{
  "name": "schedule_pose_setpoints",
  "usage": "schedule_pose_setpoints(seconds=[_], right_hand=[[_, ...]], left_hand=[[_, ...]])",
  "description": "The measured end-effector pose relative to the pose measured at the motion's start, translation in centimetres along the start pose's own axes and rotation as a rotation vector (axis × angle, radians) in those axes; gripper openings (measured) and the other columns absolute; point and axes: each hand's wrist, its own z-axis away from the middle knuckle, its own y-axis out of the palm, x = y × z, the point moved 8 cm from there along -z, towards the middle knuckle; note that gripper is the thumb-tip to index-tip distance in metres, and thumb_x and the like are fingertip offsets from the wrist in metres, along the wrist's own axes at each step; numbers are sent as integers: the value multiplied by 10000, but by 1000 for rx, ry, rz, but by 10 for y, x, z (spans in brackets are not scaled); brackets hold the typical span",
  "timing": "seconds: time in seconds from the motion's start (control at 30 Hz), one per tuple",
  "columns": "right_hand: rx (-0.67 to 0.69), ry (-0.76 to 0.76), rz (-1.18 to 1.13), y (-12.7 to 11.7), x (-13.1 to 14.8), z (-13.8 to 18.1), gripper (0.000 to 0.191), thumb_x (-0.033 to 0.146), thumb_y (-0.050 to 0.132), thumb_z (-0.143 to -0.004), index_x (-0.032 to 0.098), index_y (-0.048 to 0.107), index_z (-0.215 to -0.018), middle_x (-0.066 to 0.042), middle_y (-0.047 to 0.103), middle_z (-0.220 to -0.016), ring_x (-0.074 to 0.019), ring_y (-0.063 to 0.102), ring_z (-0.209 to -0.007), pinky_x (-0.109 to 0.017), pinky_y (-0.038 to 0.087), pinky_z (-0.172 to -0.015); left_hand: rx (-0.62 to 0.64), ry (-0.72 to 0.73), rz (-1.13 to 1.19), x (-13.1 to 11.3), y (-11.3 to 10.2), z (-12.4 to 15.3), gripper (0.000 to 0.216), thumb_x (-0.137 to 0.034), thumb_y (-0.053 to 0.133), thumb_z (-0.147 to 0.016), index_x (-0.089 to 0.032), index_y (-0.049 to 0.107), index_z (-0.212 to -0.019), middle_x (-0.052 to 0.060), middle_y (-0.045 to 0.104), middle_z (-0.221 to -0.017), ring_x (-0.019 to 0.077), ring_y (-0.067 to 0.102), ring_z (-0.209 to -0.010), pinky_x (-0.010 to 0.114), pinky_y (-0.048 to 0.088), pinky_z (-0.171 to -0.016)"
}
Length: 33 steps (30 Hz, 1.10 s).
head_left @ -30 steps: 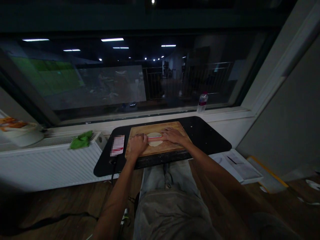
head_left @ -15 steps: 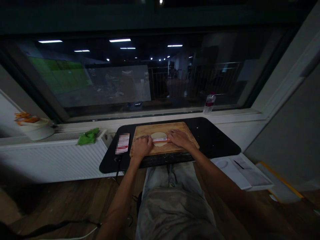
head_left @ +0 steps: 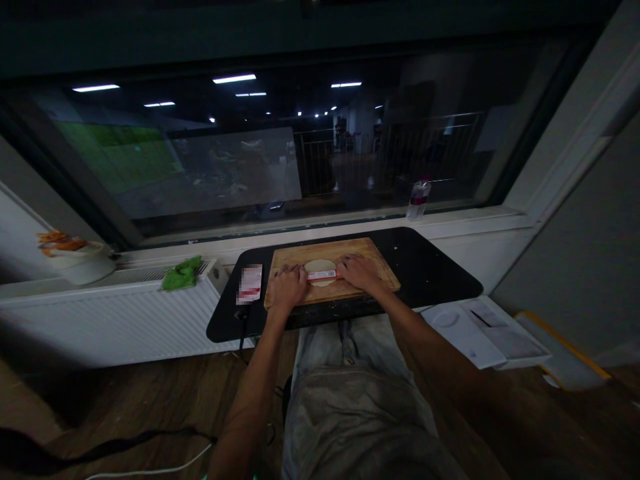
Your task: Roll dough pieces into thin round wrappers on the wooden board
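Rod w/ a white-and-red wrap (head_left: 321, 274) lies crosswise over a pale round disc (head_left: 320, 266), approx. mid wooden board (head_left: 320, 249). L hand (head_left: 290, 285) covers the rod's L end, R hand (head_left: 359, 272) its R end, both palm down, fingers bent and close together. Can't tell if they wrap round the rod or just press on it, b/c its ends are hidden.

Handling, my guess: rod prob. light, stiff, smooth, so a bit slippery; best held at both ends, w/ even pressure. Disc looks like dough: soft, thin, easily torn or stuck; lift by the edge w/ flat fingers, no pinching.

Labels: rod's wrap has red markings + a small dark patch near R hand, print too small to read. Flat pinkish item (head_left: 249, 283) L of the board has a red band; rest pixelated, no text legible. Bottle (head_left: 419, 199) beyond the board, to its R, has a dark pink label, brand unreadable. Open white box (head_left: 487, 330), R of the board and lower: no writing I can make out.
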Motion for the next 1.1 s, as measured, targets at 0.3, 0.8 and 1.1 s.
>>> schedule_pose_setpoints(seconds=[0.3,0.8,1.1], right_hand=[[1,19,13,-4,-5,-25,509,403,389,-1154,163,834,-1206,-160,795,-1329,-275,695,-1289,-331,462,-1131],[42,-141,103,6,-8,-62,366,212,515,-1069,113,820,-1245,-186,770,-1379,-320,658,-1336,-379,418,-1183],[15,-180,92,11,-5,-40,447,216,378,-1125,123,773,-1315,-179,745,-1422,-297,633,-1380,-411,440,-1189]], left_hand=[[89,44,-90,-5,-5,-14,451,-296,341,-1127,-213,726,-1346,166,735,-1407,349,654,-1339,489,533,-1079],[172,133,-201,-8,5,-22,402,-246,375,-1100,-165,697,-1328,211,716,-1339,358,704,-1216,477,581,-997],[128,26,-108,0,12,-29,473,-334,323,-1142,-203,770,-1222,173,753,-1308,321,719,-1210,449,567,-1021]])
